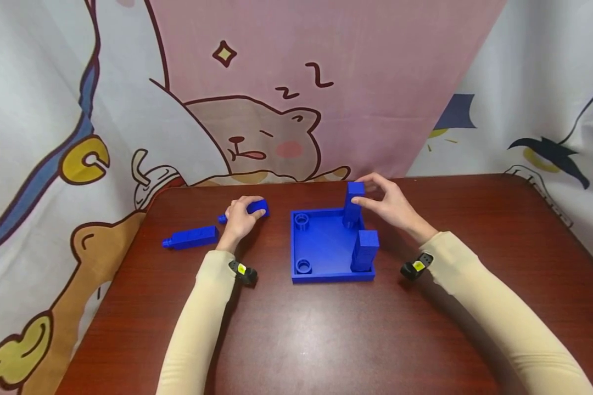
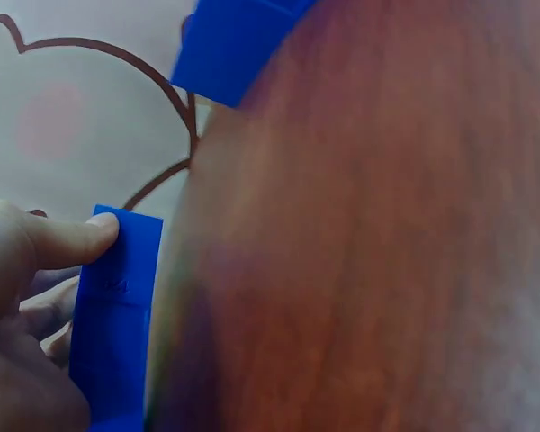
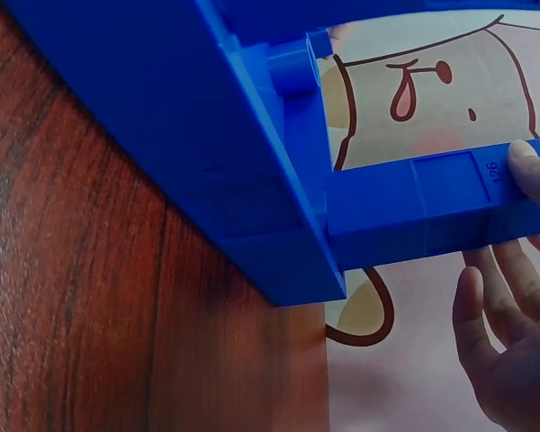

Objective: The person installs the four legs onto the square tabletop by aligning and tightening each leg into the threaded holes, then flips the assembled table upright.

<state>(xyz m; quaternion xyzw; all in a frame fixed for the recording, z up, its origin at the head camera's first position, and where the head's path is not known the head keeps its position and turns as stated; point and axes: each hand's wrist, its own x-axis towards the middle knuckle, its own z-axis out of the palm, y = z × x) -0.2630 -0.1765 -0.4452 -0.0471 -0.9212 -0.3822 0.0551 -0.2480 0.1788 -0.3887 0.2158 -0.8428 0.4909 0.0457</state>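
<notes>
A shallow square blue tray point(image 1: 326, 241) lies on the table, with round sockets in its two left corners. One blue square post point(image 1: 363, 251) stands upright in its near right corner. At the far right corner my right hand point(image 1: 392, 204) pinches the top of a second upright post point(image 3: 441, 202), thumb on one face and fingers behind. My left hand point(image 1: 240, 219) grips another blue post point(image 2: 117, 306) left of the tray, its narrow round end pointing left. One more post point(image 1: 194, 237) with a ridged round end lies farther left.
The brown wooden table point(image 1: 296, 334) ends at a cartoon-printed cloth point(image 1: 365, 82) hanging behind it. Each wrist wears a black strap camera, the left one point(image 1: 244, 271) and the right one point(image 1: 417, 266) close above the tabletop.
</notes>
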